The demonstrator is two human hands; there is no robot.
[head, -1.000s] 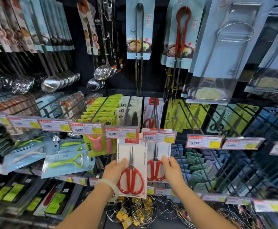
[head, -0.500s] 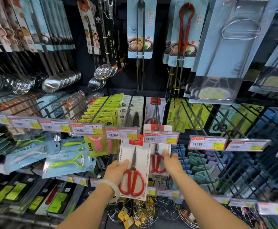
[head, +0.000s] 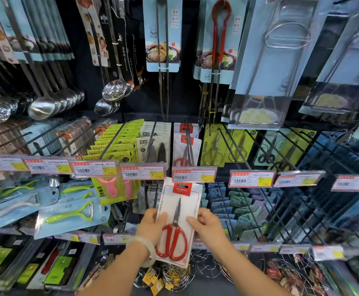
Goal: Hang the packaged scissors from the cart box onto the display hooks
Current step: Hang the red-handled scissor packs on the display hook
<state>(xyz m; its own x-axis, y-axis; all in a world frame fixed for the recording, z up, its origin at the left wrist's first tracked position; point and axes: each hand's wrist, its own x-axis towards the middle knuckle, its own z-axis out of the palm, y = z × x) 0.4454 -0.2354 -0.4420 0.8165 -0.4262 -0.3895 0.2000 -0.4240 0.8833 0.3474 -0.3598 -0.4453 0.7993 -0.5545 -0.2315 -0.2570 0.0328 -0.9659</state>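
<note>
My left hand [head: 153, 223] grips the scissors pack [head: 179, 221] on one side. My right hand [head: 206, 226] grips the other side, just under the price tag [head: 193, 175].

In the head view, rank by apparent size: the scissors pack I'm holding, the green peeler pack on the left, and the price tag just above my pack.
1. Green peeler pack and scissors pack: look alike in area, and nearness differs, so unranked.
2. Price tag: clearly smallest.

scissors pack [head: 179, 218] between both hands, below price tag [head: 194, 175], peelers [head: 67, 214] left
</note>
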